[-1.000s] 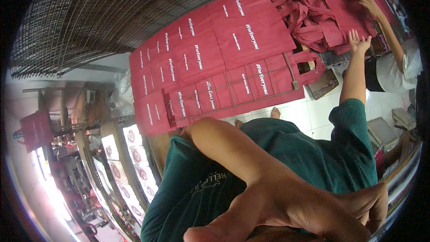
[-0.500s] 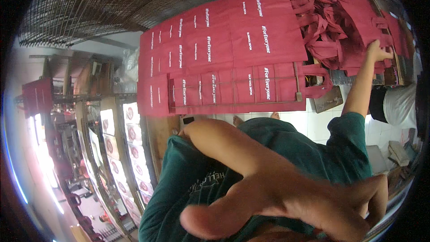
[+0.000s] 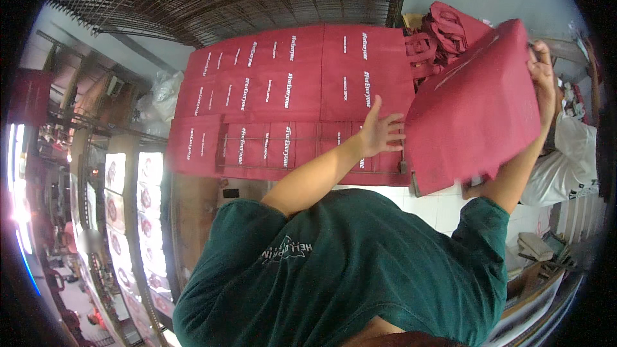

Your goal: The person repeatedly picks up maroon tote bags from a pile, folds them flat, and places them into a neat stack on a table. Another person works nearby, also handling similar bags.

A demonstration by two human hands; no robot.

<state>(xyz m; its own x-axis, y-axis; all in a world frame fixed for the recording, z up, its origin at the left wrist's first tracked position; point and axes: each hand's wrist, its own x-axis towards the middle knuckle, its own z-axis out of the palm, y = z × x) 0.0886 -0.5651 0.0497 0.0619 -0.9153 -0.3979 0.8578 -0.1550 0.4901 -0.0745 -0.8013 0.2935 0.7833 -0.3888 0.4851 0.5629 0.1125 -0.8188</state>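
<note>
Far left: shelving with bright white panels (image 3: 151, 180), each carrying a round motif. Next, clear plastic wrap (image 3: 164, 93) bunched beside the work surface. Above, a dark wire rack (image 3: 244, 0) spans the upper left.

Centre: printed red bags (image 3: 257, 99) spread flat in overlapping rows, print facing up; a thin metal frame lies over the nearest row.

Left hand (image 3: 382, 133): spread, thumb up, fingers pointing right, above the right end of that row. Fingertips just beside the left edge of the held bag; cannot tell whether they touch it. Nothing seen in its grasp.

Right of centre: the held bag (image 3: 475, 106), red, tilted, between the two hands and in front of a heap of bag handles (image 3: 443, 32). Its lower edge is blurred.

Right hand (image 3: 543, 80): pinching the bag's upper right edge between thumb and fingers; far side of the grip hidden. Far right, a co-worker in white clothing (image 3: 575, 144), partly cut off.

Judgement: step in hand reads as carrying one bag across to the laid-out rows. Next move would call for the left hand to take the free left edge, so the bag can be levelled and squared without disturbing the prints beneath
</note>
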